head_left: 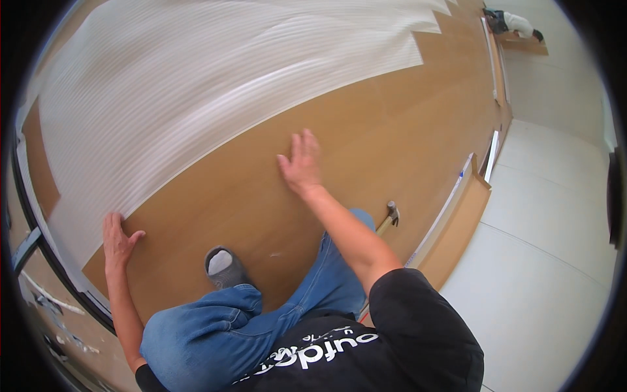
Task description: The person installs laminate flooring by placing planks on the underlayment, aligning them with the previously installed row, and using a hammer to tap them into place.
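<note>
Brown boards [366, 130] cover the floor in front of me, their edge running along a white ribbed foam sheet [215, 78]. My left hand [118, 243] is open, thumb apart, its fingertips at the board edge where the foam begins. Farther right, my right hand [302, 162] is open too, fingers stretched out over the brown surface. Whether its palm presses down or hovers, I cannot tell. Neither hand holds anything. A claw hammer [392, 213] lies beside my right knee, part of its handle hidden behind the leg.
My grey shoe [226, 266] rests on the boards between my arms. A loose brown board [457, 225] lies at the right, beside pale floor tiles [529, 261]. A dark frame [75, 294] runs along the left edge. Another person [513, 23] bends down at the far right.
</note>
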A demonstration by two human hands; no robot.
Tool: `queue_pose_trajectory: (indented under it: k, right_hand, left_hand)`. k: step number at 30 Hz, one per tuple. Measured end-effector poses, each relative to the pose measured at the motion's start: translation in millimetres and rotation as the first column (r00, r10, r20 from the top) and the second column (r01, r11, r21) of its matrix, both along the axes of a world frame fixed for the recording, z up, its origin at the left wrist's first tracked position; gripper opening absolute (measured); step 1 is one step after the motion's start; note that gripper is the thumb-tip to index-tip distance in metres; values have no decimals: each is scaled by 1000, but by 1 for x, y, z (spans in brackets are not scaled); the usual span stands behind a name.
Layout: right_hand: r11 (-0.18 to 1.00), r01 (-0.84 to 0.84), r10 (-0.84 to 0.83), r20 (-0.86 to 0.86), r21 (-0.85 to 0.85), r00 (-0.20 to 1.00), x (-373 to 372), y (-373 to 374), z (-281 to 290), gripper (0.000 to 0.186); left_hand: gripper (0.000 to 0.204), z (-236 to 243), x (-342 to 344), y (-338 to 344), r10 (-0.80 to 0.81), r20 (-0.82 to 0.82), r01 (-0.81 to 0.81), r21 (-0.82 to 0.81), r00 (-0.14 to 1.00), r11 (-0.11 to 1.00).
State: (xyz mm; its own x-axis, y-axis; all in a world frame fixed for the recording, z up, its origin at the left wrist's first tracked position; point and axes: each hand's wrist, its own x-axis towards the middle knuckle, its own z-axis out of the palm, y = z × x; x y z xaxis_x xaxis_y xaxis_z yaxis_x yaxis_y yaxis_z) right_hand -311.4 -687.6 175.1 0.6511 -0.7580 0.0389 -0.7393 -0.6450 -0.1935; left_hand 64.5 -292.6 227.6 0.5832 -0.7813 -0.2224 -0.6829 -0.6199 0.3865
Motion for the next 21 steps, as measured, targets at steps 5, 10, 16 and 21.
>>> queue_pose_trajectory:
  k: [5, 10, 16, 21]
  right_hand:
    - [1000, 18, -18, -118, 0, 993, -74, -25, -11, 85]
    - [998, 36, -30, -129, 43, 991, -85, -36, -11, 85]
    - [996, -71, 79, -143, 62, 987, -41, -28, -21, 82]
    - [999, -49, 48, -36, -11, 998, -93, -32, -37, 82]
  left_hand:
    - [62, -3, 13, -7, 22, -142, -18, 29, 990, 999]
    - [60, -2, 7, -19, 10, -142, 17, 190, 990, 982]
    - [80, -40, 32, 82, 56, 27, -60, 182, 998, 981]
    - [80, 12, -2, -31, -41, -64, 65, 456, 997, 888]
